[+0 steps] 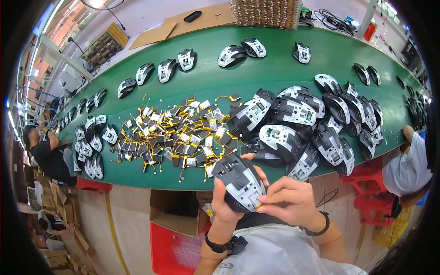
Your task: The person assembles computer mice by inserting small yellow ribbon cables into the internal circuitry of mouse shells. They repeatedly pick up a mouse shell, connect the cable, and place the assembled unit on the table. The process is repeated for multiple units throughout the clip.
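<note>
My left hand (225,204) is wrapped round a black and light-grey computer mouse (240,179), held with its underside up over the table's near edge. My right hand (293,198) pinches a small silver battery (255,200) with a yellow edge, against the opening at the mouse's near end. Those fingertips partly cover the battery. Just beyond lies a loose heap of small silver and dark batteries (183,135) with yellow tape and thin wires. To its right several more mice (293,111) are piled up, some with open compartments showing.
Several mice (167,69) stand in a spaced row along the far part of the green table (270,46). Another cluster of mice (91,142) lies at the left. A red bin (158,250) and cardboard box (172,213) sit below the edge. People work at both sides, near red stools (366,178).
</note>
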Motion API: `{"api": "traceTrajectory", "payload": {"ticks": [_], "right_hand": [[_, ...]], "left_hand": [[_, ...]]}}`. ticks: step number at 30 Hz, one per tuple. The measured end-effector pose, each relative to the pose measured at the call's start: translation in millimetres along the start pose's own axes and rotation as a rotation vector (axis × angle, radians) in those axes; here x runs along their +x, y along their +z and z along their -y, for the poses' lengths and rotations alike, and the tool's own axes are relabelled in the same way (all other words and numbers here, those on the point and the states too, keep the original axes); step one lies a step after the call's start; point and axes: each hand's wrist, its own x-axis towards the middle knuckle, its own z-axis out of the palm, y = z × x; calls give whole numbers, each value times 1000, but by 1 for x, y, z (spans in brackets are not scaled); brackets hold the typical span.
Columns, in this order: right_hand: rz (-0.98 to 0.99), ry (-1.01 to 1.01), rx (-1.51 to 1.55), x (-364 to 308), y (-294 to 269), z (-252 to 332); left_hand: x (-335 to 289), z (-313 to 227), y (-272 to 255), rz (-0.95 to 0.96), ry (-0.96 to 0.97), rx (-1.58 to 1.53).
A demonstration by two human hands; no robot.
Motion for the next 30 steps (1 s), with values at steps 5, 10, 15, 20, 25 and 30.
{"api": "traceTrajectory", "payload": {"ticks": [5,10,15,20,25,30], "right_hand": [[-20,159,183,-2,1,-8],[-102,53,-39,-5,2,-1],[-183,10,-82,-12,6,-2],[-344,-55,-232,-6,19,3],[-267,-263,-373,-3,28,1],[-107,-217,-534,-20,30,0]], "left_hand": [[-1,2,4,10,-7,64],[4,2,-6,-49,20,30],[5,6,-2,-63,39,64],[6,14,9,-203,65,-30],[0,10,9,-315,72,-175],[-1,7,1,-313,11,-303]]}}
